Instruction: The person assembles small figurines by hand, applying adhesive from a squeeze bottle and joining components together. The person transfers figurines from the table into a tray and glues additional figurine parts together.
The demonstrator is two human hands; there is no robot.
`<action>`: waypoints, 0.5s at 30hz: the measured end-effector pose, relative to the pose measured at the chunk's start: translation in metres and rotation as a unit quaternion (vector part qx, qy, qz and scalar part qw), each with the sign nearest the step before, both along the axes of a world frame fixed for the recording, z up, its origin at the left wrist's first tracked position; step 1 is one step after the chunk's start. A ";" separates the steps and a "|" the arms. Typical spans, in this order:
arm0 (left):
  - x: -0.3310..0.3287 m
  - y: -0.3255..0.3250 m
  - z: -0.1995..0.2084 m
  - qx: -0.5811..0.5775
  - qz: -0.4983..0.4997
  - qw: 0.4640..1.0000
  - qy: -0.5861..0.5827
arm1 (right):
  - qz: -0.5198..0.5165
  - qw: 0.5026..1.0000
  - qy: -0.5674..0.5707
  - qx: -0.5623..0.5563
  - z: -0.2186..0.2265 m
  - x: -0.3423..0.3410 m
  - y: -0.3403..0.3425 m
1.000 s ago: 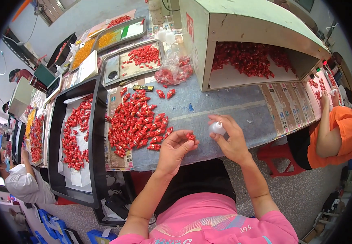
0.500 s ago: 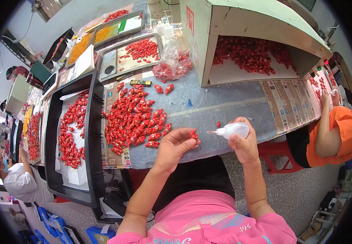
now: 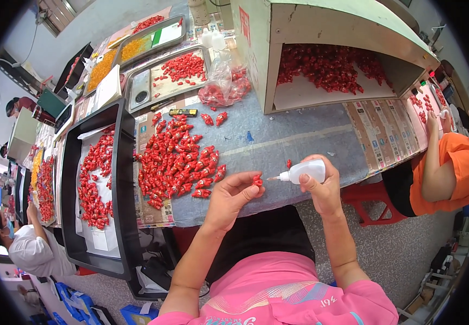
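Note:
Between the thumb and fingers of my left hand (image 3: 233, 196) is a small red plastic figure (image 3: 257, 180). My right hand (image 3: 324, 189) grips a white squeeze bottle (image 3: 308, 171) lying tilted on its side. Its thin nozzle points left and ends a short gap from the red figure. A tiny red piece (image 3: 289, 163) lies on the blue-grey table top just beyond the bottle. Left of my left hand spreads a heap of similar red figures (image 3: 172, 157).
A black tray (image 3: 123, 200) with red pieces on paper stands at the left. Behind are a metal tray (image 3: 131, 89) of small red parts and a plastic bag (image 3: 225, 86). A pale box (image 3: 271, 65) holds more red pieces. At right sits a person in orange (image 3: 448, 179).
The bottle in my right hand has shifted slightly left and its nozzle is nearer the red figure. My left hand keeps its hold on the figure.

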State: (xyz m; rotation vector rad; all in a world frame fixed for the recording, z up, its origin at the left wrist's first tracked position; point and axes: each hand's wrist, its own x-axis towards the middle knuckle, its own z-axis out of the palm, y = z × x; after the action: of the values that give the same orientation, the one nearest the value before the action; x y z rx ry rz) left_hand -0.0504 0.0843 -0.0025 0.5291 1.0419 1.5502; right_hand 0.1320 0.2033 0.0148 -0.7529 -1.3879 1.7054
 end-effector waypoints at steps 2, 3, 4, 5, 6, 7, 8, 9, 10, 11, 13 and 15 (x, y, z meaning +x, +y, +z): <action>0.000 0.000 0.001 -0.003 -0.002 1.000 0.001 | -0.002 1.000 -0.002 -0.002 0.001 -0.001 -0.001; 0.000 0.000 0.001 -0.006 -0.003 1.000 0.002 | -0.004 1.000 -0.005 -0.004 0.001 -0.001 -0.001; 0.000 0.000 0.001 -0.006 -0.003 1.000 0.002 | -0.004 1.000 -0.005 -0.004 0.001 0.000 -0.001; 0.000 0.000 0.001 -0.007 -0.004 1.000 0.001 | -0.004 1.000 -0.004 -0.005 0.002 0.000 -0.001; 0.000 0.000 0.001 -0.008 -0.005 1.000 0.000 | -0.004 1.000 -0.003 -0.006 0.002 0.000 -0.002; 0.000 0.000 0.001 -0.008 -0.005 1.000 0.000 | -0.004 1.000 -0.003 -0.006 0.002 0.000 -0.002; 0.000 0.000 0.001 -0.008 -0.004 1.000 0.001 | -0.003 1.000 -0.004 -0.008 0.002 0.000 -0.002; 0.000 0.000 0.001 -0.009 -0.004 1.000 0.001 | -0.001 1.000 -0.005 -0.011 0.002 -0.001 -0.002; 0.000 0.000 0.001 -0.009 -0.004 1.000 0.001 | -0.002 1.000 -0.005 -0.011 0.002 0.000 -0.001; 0.000 0.000 0.001 -0.007 -0.004 1.000 0.003 | -0.001 1.000 -0.006 -0.009 0.002 0.000 -0.001; 0.000 0.000 0.001 -0.006 -0.005 1.000 0.005 | -0.002 1.000 -0.007 -0.008 0.002 0.000 0.000; 0.000 0.001 0.001 -0.009 -0.007 1.000 0.006 | 0.000 1.000 -0.008 -0.012 0.002 0.000 0.000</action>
State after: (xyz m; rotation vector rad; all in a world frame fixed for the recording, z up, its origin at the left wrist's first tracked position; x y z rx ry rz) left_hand -0.0504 0.0849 -0.0011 0.5328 1.0580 1.5257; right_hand 0.1324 0.2030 0.0164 -0.7819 -1.3799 1.7223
